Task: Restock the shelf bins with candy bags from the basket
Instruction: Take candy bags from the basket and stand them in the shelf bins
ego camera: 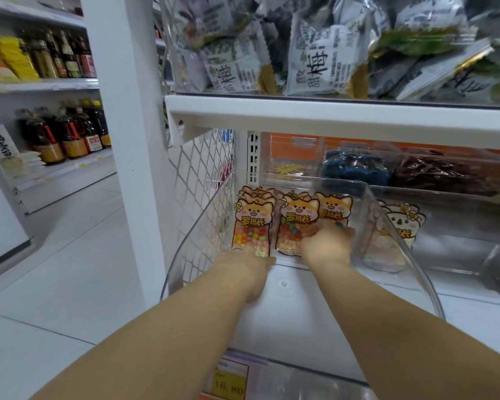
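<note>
Head view showed both your hands inside the clear bin [298, 307], lower centre of frame. Your left hand [250, 265] touched the foot of the left candy bags [253, 223], and your right hand [326, 243] lay over the middle bags [296, 223]. I could not tell whether either gripped. I judged the rows needed squaring upright, faces forward.

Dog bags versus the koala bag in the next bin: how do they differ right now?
Dog bags are orange with a dog face; the koala bag is pale with a koala face. Dog bags stand in rows in the left bin; the koala bag is in the right bin. The left hand and right hand touch dog bags, not the koala bag. Both show yellow lettering.
</note>
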### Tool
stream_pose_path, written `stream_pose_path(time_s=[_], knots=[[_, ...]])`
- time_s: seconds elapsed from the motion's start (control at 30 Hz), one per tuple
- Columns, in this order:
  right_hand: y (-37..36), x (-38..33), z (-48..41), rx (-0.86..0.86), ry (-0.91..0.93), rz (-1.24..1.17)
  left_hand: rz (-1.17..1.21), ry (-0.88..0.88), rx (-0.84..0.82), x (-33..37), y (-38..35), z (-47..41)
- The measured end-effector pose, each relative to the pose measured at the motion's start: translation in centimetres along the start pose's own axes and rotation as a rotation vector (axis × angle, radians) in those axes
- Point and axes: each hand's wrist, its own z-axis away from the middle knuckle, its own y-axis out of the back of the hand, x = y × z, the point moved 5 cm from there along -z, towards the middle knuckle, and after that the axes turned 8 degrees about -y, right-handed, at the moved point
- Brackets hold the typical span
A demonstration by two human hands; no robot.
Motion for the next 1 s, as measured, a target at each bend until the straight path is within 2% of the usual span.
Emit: stream_pose_path(time_s=[0.2, 0.47, 0.63, 0.8, 1.0], knots=[[-2.0, -1.1, 0.9, -0.207, 0.138, 0.006, 0.037, 0.019, -0.005, 0.1, -0.1, 0.2], [-2.1, -0.9, 0.9, -0.119, 0.093, 0.044, 0.069, 0.033, 0.013, -0.2, -0.5, -0.1], [-0.9, -0.8, 0.3, -0.040, 0.046, -0.050, 0.081, 0.033, 0.023, -0.3, -0.6, -0.3], [-1.6, -1.0, -0.1, -0.133, 0.059, -0.016, 0.093, 0.024, 0.046, -0.3, -0.6, -0.3], [-0.6, -0.8, 0.0, -0.074, 0.030, 0.021, 0.109, 0.022, 0.066, -0.6, -0.7, -0.3]])
